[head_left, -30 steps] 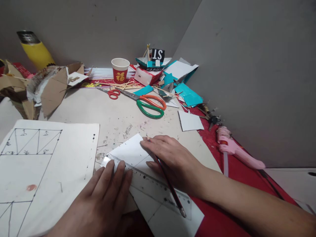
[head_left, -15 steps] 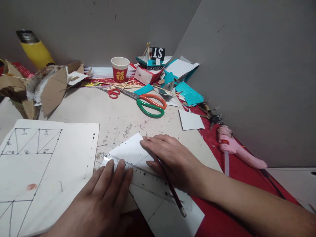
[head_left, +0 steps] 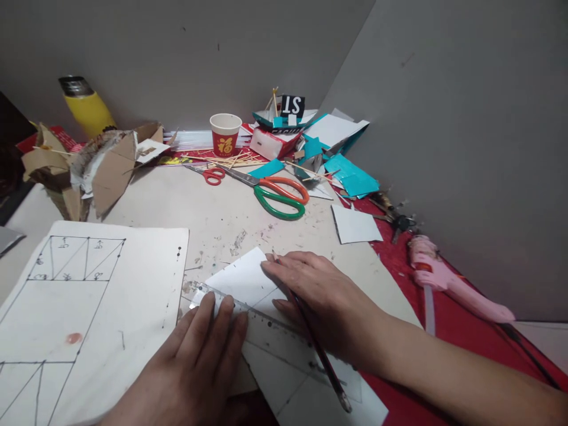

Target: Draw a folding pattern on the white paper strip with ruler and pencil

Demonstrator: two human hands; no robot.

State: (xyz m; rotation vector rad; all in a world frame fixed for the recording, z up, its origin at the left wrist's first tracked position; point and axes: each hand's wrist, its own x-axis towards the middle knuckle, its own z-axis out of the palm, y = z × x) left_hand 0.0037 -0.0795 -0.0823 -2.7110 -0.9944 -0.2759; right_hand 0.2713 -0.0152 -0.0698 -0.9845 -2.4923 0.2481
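My left hand presses its spread fingertips on a clear ruler, holding it down; its thumb is hidden. The ruler lies aslant over a white piece of board with thin drawn lines and marks. My right hand is closed round a dark red pencil, whose tip sticks out past the fingers at the board's upper edge and whose blunt end points toward me. The side of this hand rests on the board and ruler. At left lies a white sheet with lines and triangles drawn on it.
Large scissors and small red scissors lie beyond my hands. Behind them stand a paper cup, a small model boat and a yellow bottle. Cardboard pieces are left; a pink glue gun lies right.
The whole view has shifted slightly, so everything appears a little further right and lower. Both hands keep nearly the same place on the ruler and board.
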